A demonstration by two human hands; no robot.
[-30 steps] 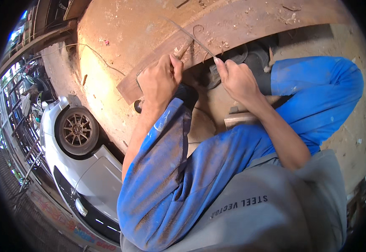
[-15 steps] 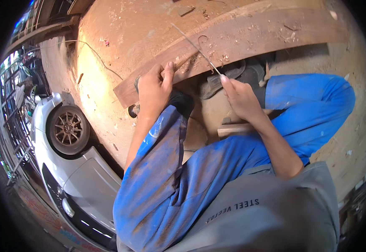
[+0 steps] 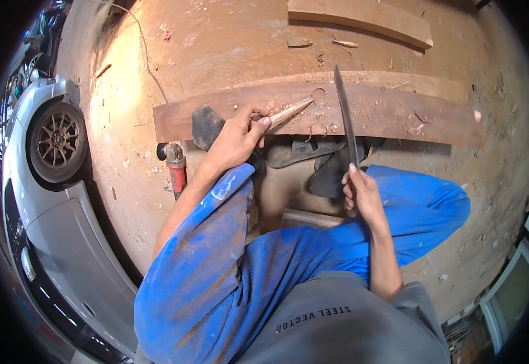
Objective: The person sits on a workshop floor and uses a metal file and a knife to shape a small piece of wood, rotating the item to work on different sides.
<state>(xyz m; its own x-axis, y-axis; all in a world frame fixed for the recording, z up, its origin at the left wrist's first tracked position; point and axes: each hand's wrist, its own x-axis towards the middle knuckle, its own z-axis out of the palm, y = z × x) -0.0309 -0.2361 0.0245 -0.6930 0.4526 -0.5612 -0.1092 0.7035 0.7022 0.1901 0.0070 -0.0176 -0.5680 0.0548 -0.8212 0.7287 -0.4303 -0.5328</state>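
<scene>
My left hand [image 3: 239, 136] is closed around the thick end of a pale wooden stick [image 3: 292, 113], whose whittled, pointed end slants to the far right. The stick is over a long brown plank [image 3: 392, 112] strewn with curled shavings. In my right hand [image 3: 364, 197] is a long, narrow, dark-bladed machete [image 3: 346, 118]; my fingers hide its handle. The blade points away from me, a little right of the stick's tip and apart from it. A dark shoe [image 3: 207, 127] rests on the plank's left end, next to my left wrist.
A red angle grinder [image 3: 177, 173] lies by the plank's left end. A thick wooden beam [image 3: 361, 19] and small offcuts [image 3: 299, 42] are on the floor beyond. At the left stands a silver car [image 3: 76, 242]. Glazed frames [image 3: 513, 291] lean at the lower right.
The view has shifted. My right hand has swung the machete from a leftward slant to nearly straight ahead, its blade now apart from the stick. More of the stick shows in my left hand.
</scene>
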